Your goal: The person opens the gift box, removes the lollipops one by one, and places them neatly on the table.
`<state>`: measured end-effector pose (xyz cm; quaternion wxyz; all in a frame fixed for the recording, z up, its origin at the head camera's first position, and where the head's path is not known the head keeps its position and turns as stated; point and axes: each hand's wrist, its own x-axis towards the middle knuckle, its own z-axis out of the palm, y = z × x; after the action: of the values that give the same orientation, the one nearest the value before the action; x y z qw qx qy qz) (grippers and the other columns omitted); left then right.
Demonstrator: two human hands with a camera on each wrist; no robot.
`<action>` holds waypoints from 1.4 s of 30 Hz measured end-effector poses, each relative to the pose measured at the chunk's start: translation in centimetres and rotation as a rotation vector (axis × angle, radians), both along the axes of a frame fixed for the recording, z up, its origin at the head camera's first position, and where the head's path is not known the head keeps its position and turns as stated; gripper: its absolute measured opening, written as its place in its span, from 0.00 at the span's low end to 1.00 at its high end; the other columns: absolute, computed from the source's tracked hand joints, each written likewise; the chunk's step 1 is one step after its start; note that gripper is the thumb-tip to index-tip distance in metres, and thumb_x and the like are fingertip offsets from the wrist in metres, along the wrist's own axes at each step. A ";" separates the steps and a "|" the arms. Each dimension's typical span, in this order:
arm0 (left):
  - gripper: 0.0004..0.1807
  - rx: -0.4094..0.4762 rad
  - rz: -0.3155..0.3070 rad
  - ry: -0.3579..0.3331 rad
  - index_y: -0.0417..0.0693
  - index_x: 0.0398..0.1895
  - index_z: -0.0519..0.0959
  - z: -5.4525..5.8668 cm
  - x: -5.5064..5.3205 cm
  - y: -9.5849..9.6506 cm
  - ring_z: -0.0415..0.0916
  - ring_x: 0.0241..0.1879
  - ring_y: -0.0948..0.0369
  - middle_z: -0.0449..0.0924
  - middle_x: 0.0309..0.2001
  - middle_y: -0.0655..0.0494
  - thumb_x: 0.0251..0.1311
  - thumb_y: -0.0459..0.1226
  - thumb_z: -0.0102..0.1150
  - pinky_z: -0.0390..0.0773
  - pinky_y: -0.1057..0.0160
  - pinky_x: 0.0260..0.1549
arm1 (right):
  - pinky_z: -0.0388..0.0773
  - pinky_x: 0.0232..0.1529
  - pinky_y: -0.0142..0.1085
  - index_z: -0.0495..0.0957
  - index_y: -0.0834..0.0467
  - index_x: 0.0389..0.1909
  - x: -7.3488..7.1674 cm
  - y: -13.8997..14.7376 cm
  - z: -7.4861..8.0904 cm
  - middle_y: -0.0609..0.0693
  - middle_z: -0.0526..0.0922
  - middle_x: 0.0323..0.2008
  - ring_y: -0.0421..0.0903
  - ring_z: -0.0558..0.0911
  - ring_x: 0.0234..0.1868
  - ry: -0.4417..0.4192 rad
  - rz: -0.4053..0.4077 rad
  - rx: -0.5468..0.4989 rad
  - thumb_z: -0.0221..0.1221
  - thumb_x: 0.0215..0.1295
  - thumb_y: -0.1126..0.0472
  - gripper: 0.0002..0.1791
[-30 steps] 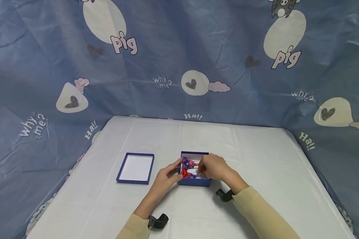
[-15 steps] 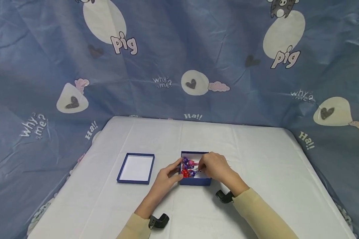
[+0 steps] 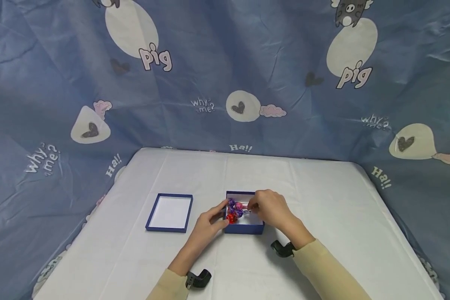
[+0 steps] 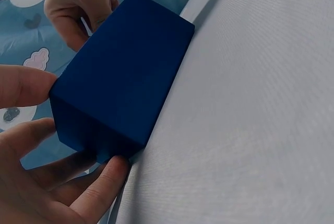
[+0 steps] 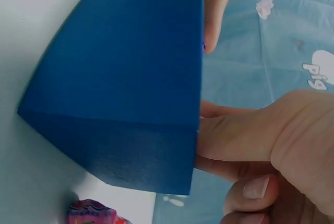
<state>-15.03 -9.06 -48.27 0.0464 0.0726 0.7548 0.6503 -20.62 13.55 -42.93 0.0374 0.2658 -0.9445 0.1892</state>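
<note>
A blue box [image 3: 244, 229] with a white inside stands on the table, with several wrapped lollipops in red, pink and purple at its left end. My left hand [image 3: 205, 227] holds the box's left end, the thumb at the near corner and the fingers against the end wall [image 4: 96, 130]. My right hand [image 3: 271, 208] reaches over the right rim with curled fingers, pinching the stick of a purple lollipop [image 3: 239, 213]. In the right wrist view its fingertips are hidden behind the box wall. A pink and red wrapped candy [image 5: 93, 212] lies outside the box there.
To the left, the blue-edged box lid [image 3: 170, 212] lies with its white inside up. A white cloth covers the table [image 3: 135, 262]. Behind it hangs a blue printed curtain [image 3: 195, 75]. Each wrist wears a black camera mount [image 3: 198, 279].
The purple lollipop near the front wall has shifted toward the back of the box, beside the others. My right hand has moved slightly back. My left hand stays at the box's left end.
</note>
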 end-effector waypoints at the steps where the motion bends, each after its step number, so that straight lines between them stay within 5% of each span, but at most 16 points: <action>1: 0.35 0.001 -0.003 -0.004 0.46 0.74 0.67 0.2 0.0 0.0 0.64 0.69 0.41 0.64 0.73 0.42 0.62 0.28 0.61 0.60 0.45 0.69 | 0.80 0.29 0.38 0.90 0.48 0.29 0.0 0.1 0.1 0.40 0.86 0.30 0.39 0.82 0.33 0.004 -0.002 0.000 0.70 0.55 0.71 0.12; 6: 0.34 0.006 -0.030 0.006 0.42 0.73 0.67 1.9 0.8 -0.1 0.65 0.68 0.39 0.65 0.72 0.40 0.61 0.27 0.61 0.61 0.44 0.68 | 0.78 0.27 0.37 0.90 0.46 0.29 0.0 0.5 0.2 0.40 0.83 0.29 0.38 0.80 0.30 0.033 -0.011 0.008 0.71 0.55 0.69 0.11; 32: 0.33 -0.011 0.053 0.054 0.42 0.70 0.71 1.6 1.1 0.8 0.68 0.66 0.39 0.68 0.70 0.42 0.59 0.25 0.59 0.63 0.43 0.67 | 0.74 0.24 0.37 0.90 0.45 0.29 0.9 2.9 1.2 0.38 0.79 0.27 0.38 0.77 0.28 0.105 -0.089 0.004 0.73 0.54 0.63 0.07; 42: 0.34 -0.065 0.089 0.097 0.47 0.71 0.72 -1.4 -0.4 0.7 0.70 0.66 0.43 0.69 0.70 0.45 0.58 0.26 0.60 0.64 0.45 0.68 | 0.72 0.24 0.37 0.90 0.45 0.30 1.2 4.6 1.4 0.37 0.81 0.28 0.39 0.79 0.29 0.116 -0.122 -0.008 0.75 0.52 0.63 0.08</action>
<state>-15.43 -8.38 -49.63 -0.0169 0.0689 0.7793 0.6226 -19.43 18.18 -41.53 0.1045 0.2180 -0.9545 0.1744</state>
